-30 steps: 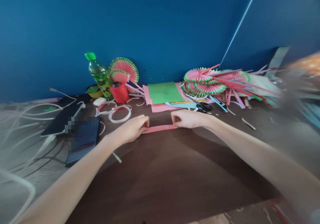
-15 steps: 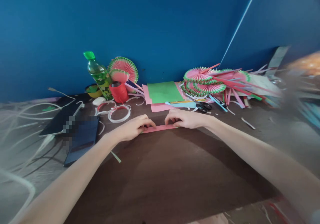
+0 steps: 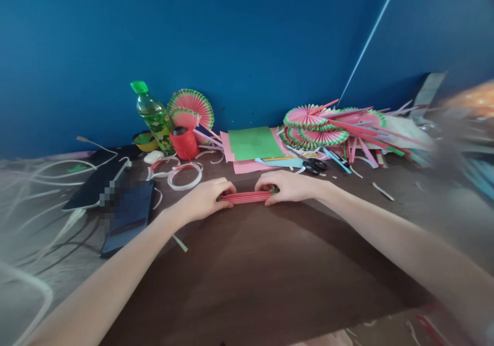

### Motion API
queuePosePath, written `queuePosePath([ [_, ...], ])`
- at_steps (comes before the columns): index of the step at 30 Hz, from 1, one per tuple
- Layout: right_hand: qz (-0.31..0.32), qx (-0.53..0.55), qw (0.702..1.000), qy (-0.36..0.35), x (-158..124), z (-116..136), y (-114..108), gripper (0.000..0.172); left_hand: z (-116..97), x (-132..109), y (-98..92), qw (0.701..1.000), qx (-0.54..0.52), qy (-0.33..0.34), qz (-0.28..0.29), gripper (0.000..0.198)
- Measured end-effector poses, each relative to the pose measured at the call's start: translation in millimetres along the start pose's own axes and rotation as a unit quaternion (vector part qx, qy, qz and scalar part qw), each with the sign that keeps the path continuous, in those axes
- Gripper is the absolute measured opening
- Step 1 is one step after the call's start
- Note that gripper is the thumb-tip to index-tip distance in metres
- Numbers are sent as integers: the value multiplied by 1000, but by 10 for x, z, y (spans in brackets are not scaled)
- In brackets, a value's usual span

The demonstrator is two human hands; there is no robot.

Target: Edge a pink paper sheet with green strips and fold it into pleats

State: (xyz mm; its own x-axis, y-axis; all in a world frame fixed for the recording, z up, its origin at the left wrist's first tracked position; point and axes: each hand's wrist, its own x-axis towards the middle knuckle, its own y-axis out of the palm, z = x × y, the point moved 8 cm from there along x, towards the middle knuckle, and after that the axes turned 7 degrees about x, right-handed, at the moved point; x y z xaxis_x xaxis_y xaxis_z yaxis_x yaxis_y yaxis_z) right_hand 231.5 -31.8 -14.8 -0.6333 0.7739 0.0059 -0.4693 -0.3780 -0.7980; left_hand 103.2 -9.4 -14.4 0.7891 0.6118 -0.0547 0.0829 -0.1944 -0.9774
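A narrow pink pleated paper strip (image 3: 249, 197) with green ends lies level between my hands, low over the dark table (image 3: 247, 263). My left hand (image 3: 210, 197) pinches its left end, fingers above and thumb at the near edge. At the right end, my right hand (image 3: 284, 187) grips it in the same way. Several folded layers show along the side facing me. Behind my hands lie a green sheet (image 3: 252, 143) and pink sheets (image 3: 247, 167).
Black scissors (image 3: 314, 166), pleated paper fans (image 3: 309, 130) and paper strips are at the back right. Left of my hands are tape rolls (image 3: 185, 185), red string (image 3: 185, 144), a bottle (image 3: 152, 114), a phone (image 3: 129, 214) and white cables (image 3: 50, 176).
The paper strip has tilted up, so its stacked pleats face me instead of one flat face. My fingers have shifted from pressing on top to gripping both ends.
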Motion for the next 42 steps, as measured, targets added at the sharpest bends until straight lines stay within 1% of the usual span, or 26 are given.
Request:
queuePosePath([
  [3, -3, 10, 1000, 5, -5, 6, -26, 24, 1, 3, -23, 1000, -20, -1, -15, 22],
  [6, 4, 37, 999, 20, -8, -34, -36, 23, 47, -10, -33, 997, -75, -29, -10, 25],
  [8, 14, 53, 998, 26, -9, -55, -27, 23, 73, -23, 0, 991, -124, -52, 20, 26],
  [11, 26, 77, 997, 20, -8, -50, -8, 22, 64, -40, 73, 976, -196, -63, 76, 28],
  [13, 26, 80, 996, 12, -8, -32, -13, 22, 65, -41, 89, 971, -213, -60, 91, 30],
  [15, 27, 75, 997, 12, -10, -20, -20, 22, 89, -36, 88, 973, -203, -59, 93, 31],
  [19, 39, 71, 996, 35, -20, -27, -26, 25, 162, -32, 69, 980, -166, -65, 90, 31],
  [23, 33, 62, 997, 39, -26, -38, -61, 24, 138, -45, 17, 986, -136, -36, 89, 30],
  [26, 58, 83, 994, 43, -36, -78, -27, 24, 122, -73, 4, 985, -126, -37, 113, 30],
  [29, 86, 117, 988, 52, -50, -133, 16, 25, 115, -85, -11, 983, -125, -43, 127, 25],
  [31, 89, 125, 987, 57, -55, -161, 17, 25, 118, -76, -22, 984, -122, -45, 121, 22],
  [33, 82, 122, 987, 59, -55, -176, -2, 25, 127, -56, -47, 989, -105, -45, 95, 19],
  [37, 31, 79, 995, 55, -36, -168, -85, 21, 117, -21, -104, 999, -31, -27, 30, 20],
  [39, 3, 48, 997, 52, -24, -148, -116, 19, 89, -15, -109, 1000, 7, -11, 12, 21],
  [42, -17, 1, 999, 51, -16, -112, -123, 14, 59, -14, -102, 998, 56, -1, 1, 22],
])
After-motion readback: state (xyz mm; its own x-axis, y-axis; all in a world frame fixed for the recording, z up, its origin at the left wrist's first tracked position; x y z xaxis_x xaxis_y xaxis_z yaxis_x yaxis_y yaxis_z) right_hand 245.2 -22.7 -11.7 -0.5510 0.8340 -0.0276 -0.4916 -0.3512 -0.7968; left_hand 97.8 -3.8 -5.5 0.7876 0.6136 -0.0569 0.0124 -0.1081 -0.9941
